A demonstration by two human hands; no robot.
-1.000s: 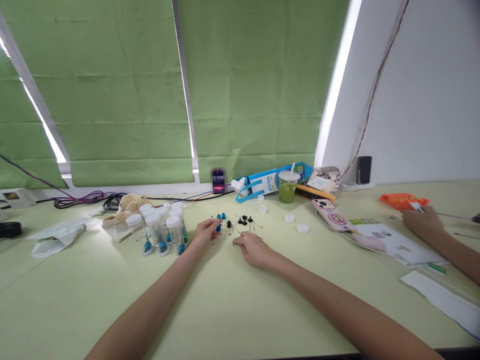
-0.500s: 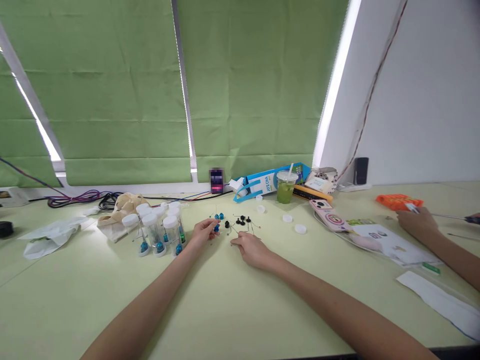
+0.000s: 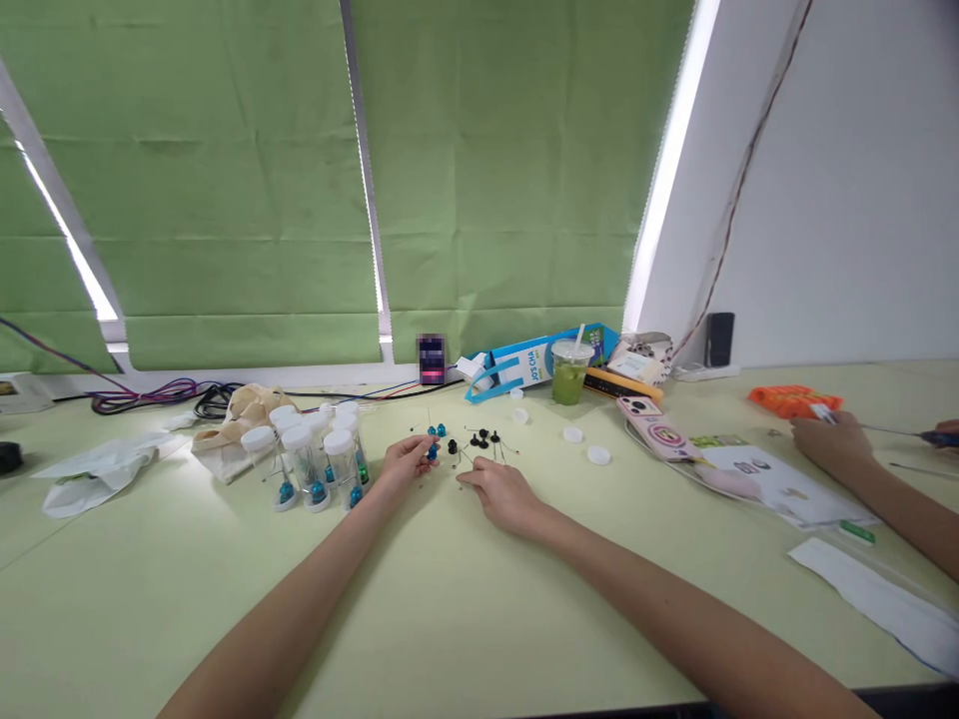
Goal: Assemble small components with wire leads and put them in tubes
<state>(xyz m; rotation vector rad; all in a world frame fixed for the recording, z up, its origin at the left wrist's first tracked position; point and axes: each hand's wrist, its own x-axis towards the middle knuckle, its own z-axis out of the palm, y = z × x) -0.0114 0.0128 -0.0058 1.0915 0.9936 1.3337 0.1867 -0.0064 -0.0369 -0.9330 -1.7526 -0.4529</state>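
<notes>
My left hand is closed in a pinch on a small shiny blue part, held just above the table. To its right, my right hand rests low over the tabletop with thumb and forefinger pressed together; whatever is between them is too small to make out. Beyond both hands lie small blue-green parts with thin stems. Several black parts with thin wire-like stems are scattered beside them. Left of my left hand stand clear tubes with white caps, blue parts inside.
White caps lie to the right, near a cup of green drink and a pink phone. A beige cloth bag sits behind the tubes. At far right, another person's hand is near an orange packet.
The whole view has shifted very slightly. Both of my hands keep nearly the same pose, the left still pinching the blue part.
</notes>
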